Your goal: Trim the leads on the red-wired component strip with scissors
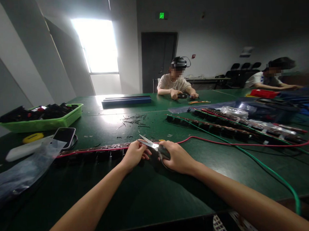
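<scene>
My right hand (176, 156) grips a pair of scissors (152, 144) by the dark handles, with the blades slightly parted and pointing left. Close to the blades, my left hand (136, 154) has its fingers curled in at the right end of a long black strip with red wires (101, 150). What those fingers pinch is hidden. A red wire (210, 140) runs from beside the scissors across to the right. Beyond my hands lies a scatter of dark thin offcuts (134, 121).
At left are a green basket (73, 117) of black parts, a phone (64, 136), a yellow round item (32, 138) and a plastic bag (29, 168). More wired strips (223, 127) and a green cable (267, 168) lie right. Two people (174, 81) sit across the table (139, 207).
</scene>
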`<control>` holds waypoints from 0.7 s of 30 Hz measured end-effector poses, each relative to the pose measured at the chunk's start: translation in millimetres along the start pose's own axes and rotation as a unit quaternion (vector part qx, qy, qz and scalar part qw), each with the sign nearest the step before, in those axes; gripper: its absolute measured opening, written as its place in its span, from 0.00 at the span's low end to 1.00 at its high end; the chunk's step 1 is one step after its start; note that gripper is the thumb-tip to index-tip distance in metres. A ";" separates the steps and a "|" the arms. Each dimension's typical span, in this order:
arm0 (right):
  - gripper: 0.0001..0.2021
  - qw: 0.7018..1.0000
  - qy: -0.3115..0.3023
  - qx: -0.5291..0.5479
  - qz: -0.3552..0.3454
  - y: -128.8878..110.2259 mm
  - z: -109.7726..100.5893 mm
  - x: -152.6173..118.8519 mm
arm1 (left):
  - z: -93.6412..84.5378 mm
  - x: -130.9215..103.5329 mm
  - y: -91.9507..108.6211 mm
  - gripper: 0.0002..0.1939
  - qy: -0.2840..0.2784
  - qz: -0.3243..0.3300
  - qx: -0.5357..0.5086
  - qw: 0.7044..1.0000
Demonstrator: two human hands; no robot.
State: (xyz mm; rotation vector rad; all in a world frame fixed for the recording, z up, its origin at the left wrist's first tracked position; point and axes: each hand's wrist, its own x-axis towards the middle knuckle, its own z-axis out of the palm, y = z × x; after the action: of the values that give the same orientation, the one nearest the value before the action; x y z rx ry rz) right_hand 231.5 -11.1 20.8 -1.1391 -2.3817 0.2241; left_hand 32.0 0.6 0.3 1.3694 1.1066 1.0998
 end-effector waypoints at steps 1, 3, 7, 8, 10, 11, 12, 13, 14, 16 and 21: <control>0.20 1.000 0.000 0.002 -0.003 -0.3 -0.1 -0.2 | 0.0 0.1 -0.1 0.07 -0.001 0.001 -0.001 1.000; 0.22 1.000 -0.004 0.004 -0.006 -0.8 -0.7 -0.3 | -0.1 0.1 -0.3 0.07 -0.003 0.003 -0.002 1.000; 0.24 1.000 -0.013 0.011 -0.009 -0.9 -1.6 -0.1 | -0.3 -0.4 0.1 0.08 -0.007 0.004 -0.004 1.000; 0.24 1.000 -0.014 0.014 -0.009 -0.8 -1.5 0.0 | -0.3 -0.6 0.4 0.08 -0.006 0.004 -0.006 1.000; 0.24 1.000 -0.013 0.019 -0.008 -0.6 -1.0 0.0 | -0.3 -1.2 0.9 0.08 -0.003 0.003 -0.008 1.000; 0.24 1.000 -0.012 0.023 -0.008 -0.6 -0.6 0.0 | -0.2 -1.5 1.2 0.08 -0.001 0.002 -0.009 1.000; 0.24 1.000 -0.010 0.028 -0.008 -0.6 -0.3 -0.1 | -0.2 -1.7 1.4 0.08 0.000 0.000 -0.011 1.000; 0.24 0.999 -0.009 0.034 -0.009 -0.7 -0.1 -0.1 | -0.1 -1.9 1.5 0.07 0.002 -0.001 -0.013 1.000; 0.24 0.999 -0.009 0.040 -0.010 -0.9 0.1 -0.2 | 0.0 -2.0 1.6 0.07 0.004 -0.002 -0.015 1.000; 0.24 0.999 -0.012 0.050 -0.013 -1.3 0.0 -0.4 | 0.0 -2.0 1.7 0.07 0.005 -0.003 -0.019 1.000; 0.26 0.998 -0.008 0.063 -0.017 -1.6 -0.5 -0.4 | -0.2 -1.3 1.3 0.05 0.001 -0.002 -0.028 1.000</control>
State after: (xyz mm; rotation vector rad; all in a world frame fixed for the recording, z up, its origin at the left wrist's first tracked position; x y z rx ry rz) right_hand 230.8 -12.4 21.6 -1.0412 -2.3623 0.3685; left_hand 31.7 -0.7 1.6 1.3223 1.0726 1.1219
